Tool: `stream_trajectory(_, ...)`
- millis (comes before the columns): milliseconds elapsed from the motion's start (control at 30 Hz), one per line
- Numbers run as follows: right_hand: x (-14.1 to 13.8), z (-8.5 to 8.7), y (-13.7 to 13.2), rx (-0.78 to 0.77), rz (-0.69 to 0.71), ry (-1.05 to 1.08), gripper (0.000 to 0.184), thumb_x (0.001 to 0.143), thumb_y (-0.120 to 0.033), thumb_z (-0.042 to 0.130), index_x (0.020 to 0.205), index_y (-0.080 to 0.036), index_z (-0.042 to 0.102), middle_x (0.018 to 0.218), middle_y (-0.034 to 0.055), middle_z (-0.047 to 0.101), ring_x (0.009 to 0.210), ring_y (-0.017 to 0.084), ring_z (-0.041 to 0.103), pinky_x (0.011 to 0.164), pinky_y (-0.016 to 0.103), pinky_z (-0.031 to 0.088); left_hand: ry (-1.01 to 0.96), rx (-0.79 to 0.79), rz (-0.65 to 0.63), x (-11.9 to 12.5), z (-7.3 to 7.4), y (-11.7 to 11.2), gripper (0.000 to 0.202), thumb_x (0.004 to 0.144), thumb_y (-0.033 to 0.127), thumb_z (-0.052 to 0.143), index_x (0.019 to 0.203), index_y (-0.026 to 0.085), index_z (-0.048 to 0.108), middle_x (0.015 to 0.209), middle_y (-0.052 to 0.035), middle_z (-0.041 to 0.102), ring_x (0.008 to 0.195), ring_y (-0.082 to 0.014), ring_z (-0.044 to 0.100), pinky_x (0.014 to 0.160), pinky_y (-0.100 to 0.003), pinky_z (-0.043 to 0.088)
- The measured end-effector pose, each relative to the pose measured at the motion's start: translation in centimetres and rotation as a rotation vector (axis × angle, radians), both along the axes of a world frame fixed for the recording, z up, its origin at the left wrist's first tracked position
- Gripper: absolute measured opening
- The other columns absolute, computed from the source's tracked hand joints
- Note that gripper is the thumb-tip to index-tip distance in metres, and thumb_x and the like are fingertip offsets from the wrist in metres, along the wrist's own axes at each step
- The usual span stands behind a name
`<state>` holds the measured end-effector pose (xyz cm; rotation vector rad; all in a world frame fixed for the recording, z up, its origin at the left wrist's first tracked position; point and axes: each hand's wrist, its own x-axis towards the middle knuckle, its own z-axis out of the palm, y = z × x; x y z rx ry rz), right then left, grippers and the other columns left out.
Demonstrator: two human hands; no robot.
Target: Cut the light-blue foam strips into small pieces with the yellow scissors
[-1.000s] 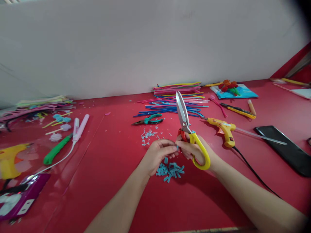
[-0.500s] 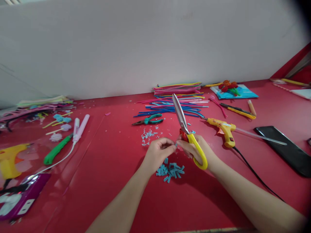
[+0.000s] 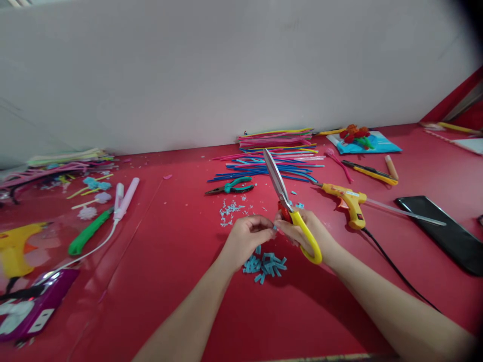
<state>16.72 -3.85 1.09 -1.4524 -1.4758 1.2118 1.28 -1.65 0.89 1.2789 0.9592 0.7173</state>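
Note:
My right hand [image 3: 304, 231] holds a pair of scissors [image 3: 278, 178] with yellow and red handles; the blades point up and away, closed together. Pinched at the fingertips of my left hand [image 3: 251, 239] is a tiny blue piece [image 3: 275, 228], close to the right fingertips. Below the hands lies a pile of short cut blue pieces [image 3: 267, 265]. Fine pale blue scraps [image 3: 228, 212] are scattered just beyond my left hand. Teal-handled pliers [image 3: 232, 186] lie farther back, past the scraps.
Bundles of coloured pipe cleaners [image 3: 277, 140] lie along the white wall. To the right are a yellow glue gun [image 3: 345, 198], a black phone [image 3: 433, 226] and a utility knife [image 3: 372, 173]. Leftward sit a green-handled cutter [image 3: 88, 234], a pink straightener-like tool [image 3: 126, 198] and another glue gun [image 3: 18, 246].
The scissor blades have tilted slightly to the left. Both hands stay nearly in place, fingertips still close together.

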Motion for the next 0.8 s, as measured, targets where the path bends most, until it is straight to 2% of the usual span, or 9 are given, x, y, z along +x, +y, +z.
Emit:
stream_trajectory(67,0.2,-0.1,0.1,0.072,-0.027,-0.140,0.027,0.070,-0.045,0.049,0.067,-0.018,0.047,0.049,-0.0063,0.038,0.044,0.007,0.036,0.043,0.020,0.027,-0.054,0.003,0.089,-0.1,-0.2,0.2,0.008,0.064,0.021,0.060,0.067,0.014,0.061,0.059,0.0010,0.056,0.056,-0.0091,0.048,0.057,-0.022,0.038)
stream_trajectory(133,0.4,-0.1,0.1,0.141,-0.042,-0.359,0.030,0.069,-0.048,0.050,0.065,-0.019,0.045,0.052,-0.0048,0.040,0.046,0.008,0.036,0.044,0.020,0.025,-0.144,-0.007,0.240,-0.3,-0.4,0.5,0.009,0.062,0.021,0.062,0.068,0.014,0.060,0.058,0.0015,0.055,0.054,-0.0082,0.048,0.056,-0.022,0.037)
stream_trajectory(233,0.4,-0.2,0.0,0.175,0.000,-0.661,0.032,0.069,-0.052,0.047,0.066,-0.020,0.042,0.051,-0.0042,0.043,0.045,0.008,0.037,0.044,0.020,0.022,-0.297,-0.011,0.458,-0.7,-0.6,1.1,0.011,0.060,0.018,0.064,0.069,0.014,0.059,0.059,0.0016,0.056,0.054,-0.0076,0.049,0.056,-0.021,0.038)
stream_trajectory(300,0.2,-0.4,-0.2,0.182,0.044,-0.780,0.033,0.071,-0.054,0.044,0.069,-0.021,0.041,0.053,-0.0032,0.046,0.046,0.009,0.040,0.044,0.021,0.022,-0.364,-0.001,0.535,-1.0,-0.6,1.3,0.011,0.060,0.016,0.064,0.069,0.014,0.059,0.060,0.0017,0.057,0.055,-0.0072,0.050,0.056,-0.020,0.038)
stream_trajectory(533,-0.1,-1.0,-0.4,0.227,0.113,-0.899,0.034,0.077,-0.055,0.033,0.071,-0.021,0.040,0.059,0.0000,0.055,0.050,0.012,0.048,0.046,0.022,0.021,-0.410,0.034,0.596,-1.2,-0.4,1.5,0.008,0.061,0.016,0.064,0.068,0.014,0.061,0.061,0.0015,0.057,0.058,-0.0076,0.052,0.059,-0.021,0.038)
stream_trajectory(800,-0.2,-1.1,-0.5,0.222,0.129,-0.927,0.036,0.078,-0.055,0.030,0.068,-0.021,0.039,0.055,0.0000,0.053,0.047,0.011,0.046,0.045,0.022,0.020,-0.466,0.037,0.594,-1.2,-0.4,1.5,0.005,0.064,0.013,0.062,0.069,0.015,0.062,0.063,0.0016,0.057,0.058,-0.0058,0.050,0.060,-0.019,0.038)
